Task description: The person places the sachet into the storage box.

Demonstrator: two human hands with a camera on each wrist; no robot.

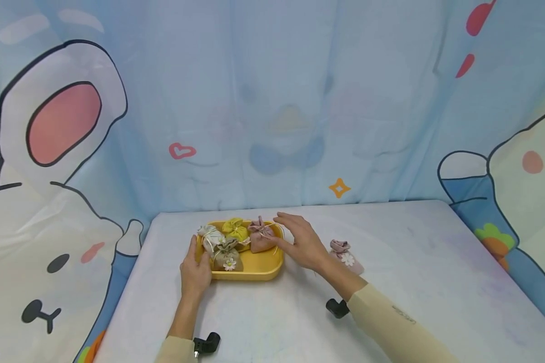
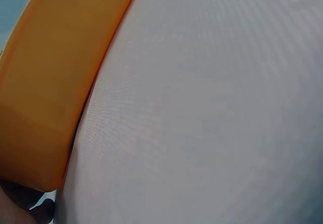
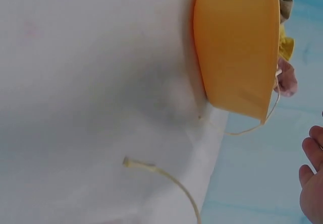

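Observation:
A yellow tray (image 1: 254, 276) stands on the table, with several small drawstring pouches inside. At its left end are a white pouch (image 1: 210, 236) and an olive-green pouch (image 1: 228, 259) with a daisy. A yellow pouch (image 1: 236, 229) sits at the back, and a pink pouch (image 1: 260, 237) at the right. My left hand (image 1: 196, 272) grips the tray's left end; in the left wrist view its fingers (image 2: 15, 209) are partly seen at the tray's corner. My right hand (image 1: 304, 243) hovers by the tray's right end, beside the pink pouch, fingers loosely extended, holding nothing.
Another pink pouch (image 1: 346, 258) with a white flower lies on the white table (image 1: 272, 322) right of the tray, near my right wrist. A pale cord (image 3: 247, 130) hangs over the tray's rim. A printed blue curtain (image 1: 272, 101) hangs behind the table.

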